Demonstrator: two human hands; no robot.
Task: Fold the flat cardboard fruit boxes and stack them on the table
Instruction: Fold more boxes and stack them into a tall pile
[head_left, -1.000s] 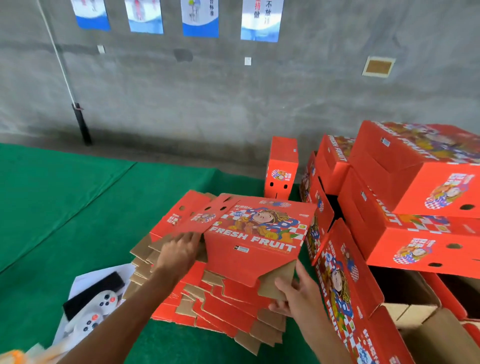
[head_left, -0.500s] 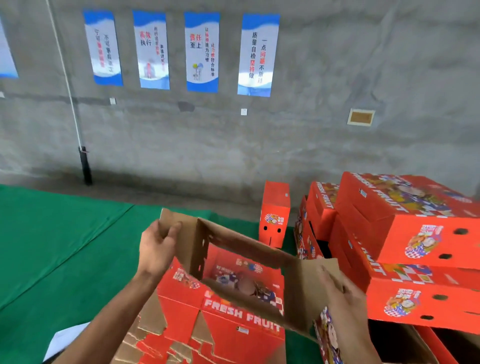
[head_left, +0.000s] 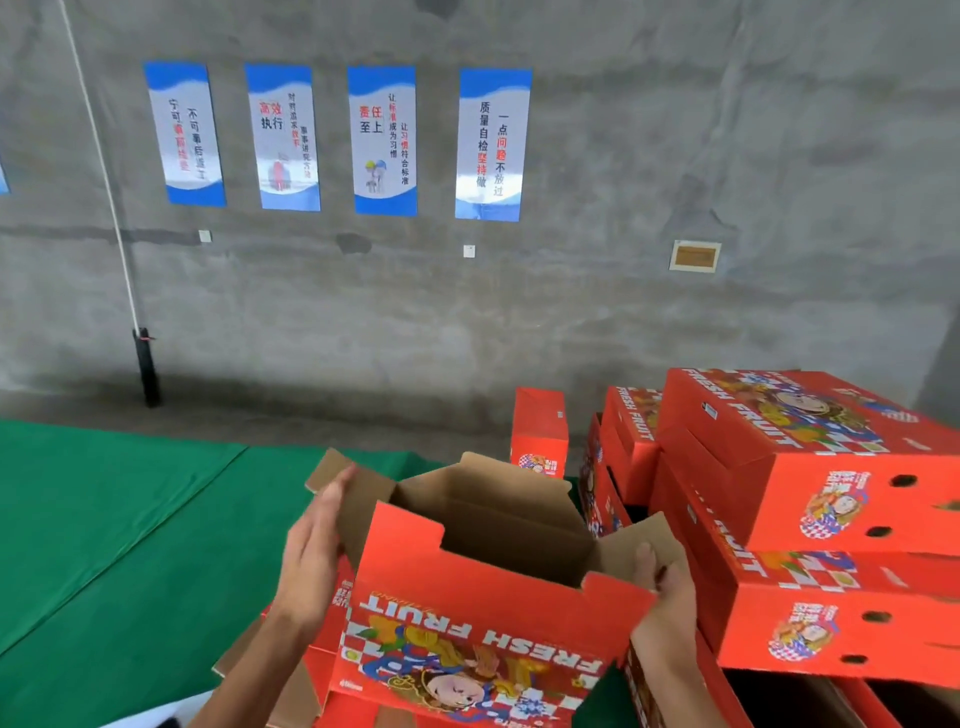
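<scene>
Change: Half a second earlier the box (head_left: 483, 587) was a slanted open sleeve seen through from above; it was now squared up, its printed red panel turned toward the wearer with the "FRESH FRUIT" lettering upside down.
Meaning for task: The body was judged erected; the flaps remained unfolded, so closing and stacking were still to be done.
Left hand (head_left: 311, 561): Pressed flat against the left end flap, fingers straight and together, nothing clasped.
Right hand (head_left: 662, 597): Clamped on the right end flap, thumb inside the brown face, fingers hidden behind.
Box, appearance: Glossy red outside with a cartoon figure and checker pattern; plain brown corrugated inside; notched top edge; end flaps splayed outward.
Box, position: Held above the flat blanks (head_left: 291, 691) near the front edge of the green table (head_left: 114, 519), just left of the finished stack.
Finished stack (head_left: 810, 519): Folded boxes were piled toward the right edge of the table.
Background: Four posters (head_left: 384, 140) were fixed to the concrete wall.
</scene>
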